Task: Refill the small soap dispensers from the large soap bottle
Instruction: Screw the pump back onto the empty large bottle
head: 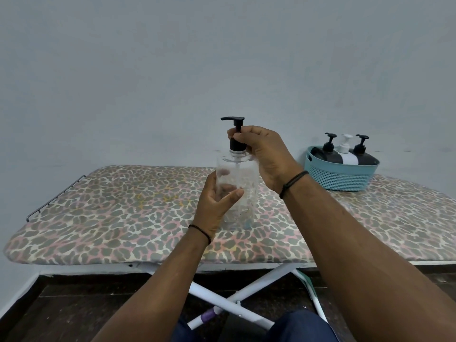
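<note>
Your left hand wraps the clear bottle, steadying it upright just above the ironing board, while your right hand pinches the black pump collar, likely to unscrew it. It looks nearly empty, see-through, with a black pump. Three small dispensers wait in the teal basket, well apart.

no readable text, labels or numbers anywhere, bottles plain, basket unmarked
</note>
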